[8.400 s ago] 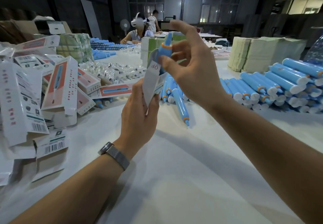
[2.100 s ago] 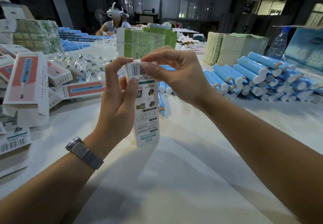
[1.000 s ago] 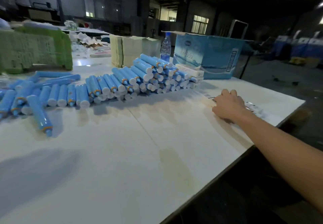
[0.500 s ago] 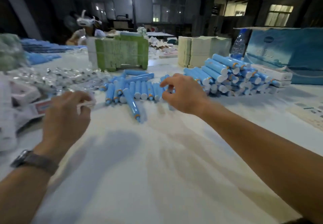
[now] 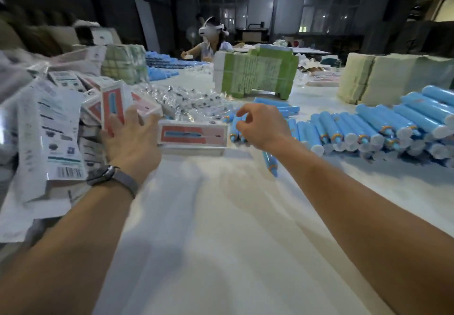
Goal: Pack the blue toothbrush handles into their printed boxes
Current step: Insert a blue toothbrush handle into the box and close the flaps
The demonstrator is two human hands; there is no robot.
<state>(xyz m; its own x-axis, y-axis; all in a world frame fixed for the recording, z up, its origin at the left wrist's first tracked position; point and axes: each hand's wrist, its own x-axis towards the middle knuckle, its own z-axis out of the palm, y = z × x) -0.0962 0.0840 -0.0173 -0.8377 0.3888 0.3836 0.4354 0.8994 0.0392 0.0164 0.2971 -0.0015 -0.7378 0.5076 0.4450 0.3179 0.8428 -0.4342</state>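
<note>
Head view: bare white table (image 5: 221, 228) between both forearms.

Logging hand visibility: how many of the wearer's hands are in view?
2. Left hand touches an upright printed box at left; right hand curls over loose blue handles mid-table.
</note>
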